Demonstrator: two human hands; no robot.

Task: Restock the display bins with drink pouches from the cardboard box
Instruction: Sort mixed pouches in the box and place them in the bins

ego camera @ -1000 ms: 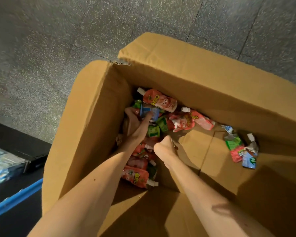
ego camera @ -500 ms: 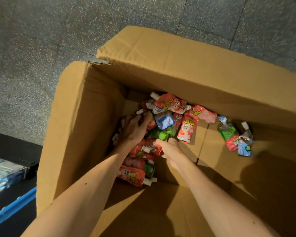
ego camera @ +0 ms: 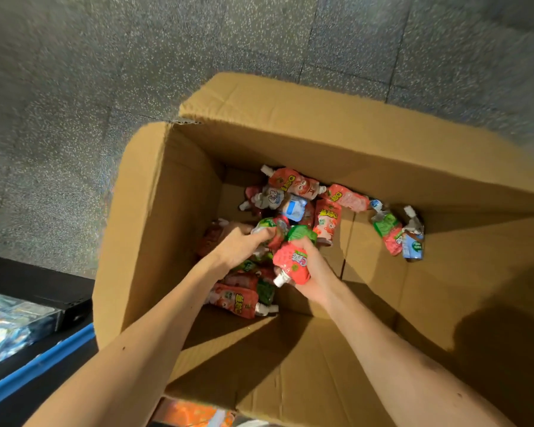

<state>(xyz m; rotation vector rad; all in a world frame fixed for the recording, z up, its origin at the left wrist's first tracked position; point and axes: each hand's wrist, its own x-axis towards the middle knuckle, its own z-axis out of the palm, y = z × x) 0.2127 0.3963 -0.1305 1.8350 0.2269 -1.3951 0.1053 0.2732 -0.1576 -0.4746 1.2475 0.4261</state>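
Note:
A large open cardboard box (ego camera: 154,217) stands on the floor, with a heap of drink pouches (ego camera: 302,198) in its far left corner. They are red, green and blue with white spouts. My right hand (ego camera: 313,272) is inside the box, shut on a red pouch (ego camera: 292,263) and lifting it with the spout pointing down. My left hand (ego camera: 239,245) is beside it, fingers closed on a green and red pouch (ego camera: 267,229) in the heap. Two more pouches (ego camera: 396,231) lie apart toward the right wall.
The box rests on a grey speckled tiled floor (ego camera: 105,87). At the lower left is a black shelf edge with a blue rail (ego camera: 37,365) and a bin of shiny blue packets (ego camera: 3,325). Something orange (ego camera: 191,412) shows under the box's near edge.
My right hand has taken a red pouch out of the heap and raised it. My left hand has shifted right and closed on a pouch. The camera view moved, so the box sits further right.

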